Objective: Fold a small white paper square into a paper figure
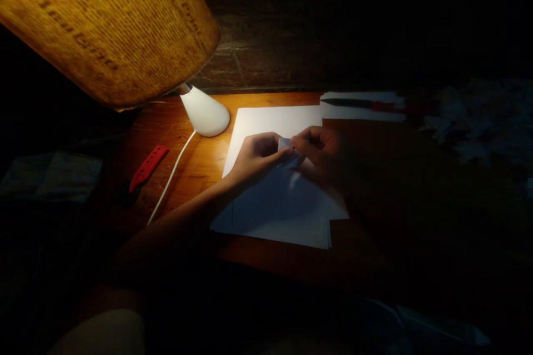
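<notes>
Between my two hands is a small piece of folded white paper [285, 145], pinched from both sides. My left hand [261, 152] grips its left side, with the thumb lying along the near edge. On the right side, my right hand [320, 150] pinches it between thumb and fingers; much of that hand is in shadow. Both hands are above a stack of white paper sheets [275, 205] on the wooden table. The exact shape of the folded paper is partly hidden by my fingers.
A lamp with a printed yellow shade [112, 28] and white base [206, 113] stands at left, its white cord [170, 177] running nearer. A red-handled tool [149, 167] lies left. A knife [350, 103] rests on paper strips [362, 115]; a pale paper pile [478, 119] is far right.
</notes>
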`<state>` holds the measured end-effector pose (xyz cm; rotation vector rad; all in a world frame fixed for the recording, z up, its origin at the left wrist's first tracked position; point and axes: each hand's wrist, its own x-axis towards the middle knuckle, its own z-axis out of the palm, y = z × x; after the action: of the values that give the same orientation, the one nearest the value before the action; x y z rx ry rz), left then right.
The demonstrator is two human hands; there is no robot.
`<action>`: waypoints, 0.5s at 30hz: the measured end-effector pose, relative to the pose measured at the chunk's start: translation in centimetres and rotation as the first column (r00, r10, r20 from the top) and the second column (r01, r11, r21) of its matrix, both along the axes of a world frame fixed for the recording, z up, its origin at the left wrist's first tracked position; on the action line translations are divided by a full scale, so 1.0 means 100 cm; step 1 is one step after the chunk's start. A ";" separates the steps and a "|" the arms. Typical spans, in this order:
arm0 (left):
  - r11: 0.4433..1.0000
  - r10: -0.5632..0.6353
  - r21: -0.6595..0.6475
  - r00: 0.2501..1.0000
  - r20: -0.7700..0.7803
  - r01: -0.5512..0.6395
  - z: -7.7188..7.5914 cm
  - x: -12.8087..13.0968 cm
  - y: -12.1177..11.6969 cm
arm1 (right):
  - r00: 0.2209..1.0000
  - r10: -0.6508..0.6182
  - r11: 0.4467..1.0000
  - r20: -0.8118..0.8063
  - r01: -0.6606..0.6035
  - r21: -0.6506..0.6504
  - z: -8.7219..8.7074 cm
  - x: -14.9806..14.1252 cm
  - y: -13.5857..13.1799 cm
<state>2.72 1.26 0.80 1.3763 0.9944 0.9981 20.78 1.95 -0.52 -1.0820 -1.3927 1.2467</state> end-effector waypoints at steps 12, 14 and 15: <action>0.997 -0.029 0.061 0.989 -0.144 0.038 -0.001 -0.007 0.001 | 0.995 0.099 0.994 0.005 -0.099 0.037 0.001 0.005 0.001; 0.994 -0.031 0.094 0.983 -0.180 0.048 -0.003 -0.007 0.001 | 0.996 0.091 0.995 -0.007 -0.091 0.033 0.001 0.005 -0.001; 0.993 -0.029 0.108 0.981 -0.190 0.050 -0.003 -0.008 0.001 | 0.995 0.100 0.995 -0.007 -0.100 0.024 0.001 0.005 -0.001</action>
<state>1.95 1.34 0.49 1.6011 1.0585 0.9185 21.31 1.80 -0.44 -1.0001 -1.4670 1.3015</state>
